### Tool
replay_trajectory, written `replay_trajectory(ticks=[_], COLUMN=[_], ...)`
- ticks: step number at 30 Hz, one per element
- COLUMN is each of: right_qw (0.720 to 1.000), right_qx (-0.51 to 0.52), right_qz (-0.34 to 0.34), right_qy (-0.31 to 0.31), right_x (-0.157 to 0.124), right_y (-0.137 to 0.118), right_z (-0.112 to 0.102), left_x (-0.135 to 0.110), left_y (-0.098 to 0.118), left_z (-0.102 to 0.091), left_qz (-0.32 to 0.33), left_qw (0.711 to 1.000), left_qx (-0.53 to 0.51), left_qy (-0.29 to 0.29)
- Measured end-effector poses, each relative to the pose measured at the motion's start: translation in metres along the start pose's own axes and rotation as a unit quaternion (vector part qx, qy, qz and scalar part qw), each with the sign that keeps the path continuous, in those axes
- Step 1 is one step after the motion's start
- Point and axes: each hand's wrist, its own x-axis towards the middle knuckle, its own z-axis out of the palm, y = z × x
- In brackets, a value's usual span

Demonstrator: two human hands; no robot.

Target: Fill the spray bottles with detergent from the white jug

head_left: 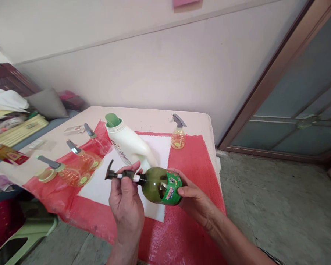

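Note:
In the middle of the head view, a green see-through pump bottle (pixel 154 184) lies tilted on its side above the table. My right hand (pixel 191 193) grips its base, with the thumb by the green label. My left hand (pixel 127 206) pinches the dark pump head (pixel 124 175) between thumb and fingers. A white stretch of the pump shows between those fingers and the black bottle neck; I cannot tell how far the pump sits inside. Just behind my hands stands a large white jug (pixel 129 141) with a green piece in its open mouth.
One spray bottle (pixel 178 137) with amber liquid stands upright at the back right. Several more spray bottles (pixel 71 175) lie on the left. A red sheet (pixel 193 224) and white sheet (pixel 154 212) cover the table. A green stool (pixel 34 235) stands lower left.

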Motion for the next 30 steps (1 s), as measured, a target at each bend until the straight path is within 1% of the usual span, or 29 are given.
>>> replay_trajectory(ticks=[3, 5, 7, 10, 13, 15, 17, 21, 26, 30], right_qw=[0.997, 0.992, 0.985, 0.981, 0.985, 0.986, 0.980, 0.954, 0.893, 0.828], right_qx=[0.028, 0.050, 0.073, 0.096, 0.064, 0.008, -0.061, -0.194, -0.344, -0.466], right_qz=[0.006, 0.011, 0.012, -0.004, -0.053, -0.106, -0.152, -0.207, -0.274, -0.299], right_qy=[0.065, 0.118, 0.157, 0.167, 0.149, 0.130, 0.112, 0.098, 0.091, 0.082], right_x=[0.004, 0.007, 0.009, 0.009, 0.007, 0.008, 0.011, 0.031, 0.067, 0.089], right_y=[-0.001, -0.001, 0.000, 0.001, -0.003, -0.009, -0.018, -0.043, -0.078, -0.098], right_z=[-0.005, -0.010, -0.015, -0.018, -0.011, -0.001, 0.013, 0.049, 0.098, 0.131], left_x=[0.008, 0.016, 0.025, 0.038, 0.048, 0.052, 0.056, 0.063, 0.071, 0.074], left_y=[0.004, 0.006, 0.007, 0.005, -0.001, -0.005, -0.008, -0.011, -0.008, -0.005], left_z=[-0.001, -0.004, -0.010, -0.018, -0.024, -0.025, -0.026, -0.029, -0.035, -0.040], left_qz=[0.053, 0.071, 0.080, 0.082, 0.065, 0.049, 0.031, 0.002, -0.015, -0.039], left_qw=[0.996, 0.990, 0.985, 0.979, 0.977, 0.977, 0.978, 0.979, 0.977, 0.976], left_qx=[-0.001, 0.001, 0.004, 0.007, 0.000, -0.002, -0.001, -0.006, -0.007, -0.013], left_qy=[0.076, 0.122, 0.156, 0.187, 0.202, 0.208, 0.209, 0.202, 0.213, 0.216])
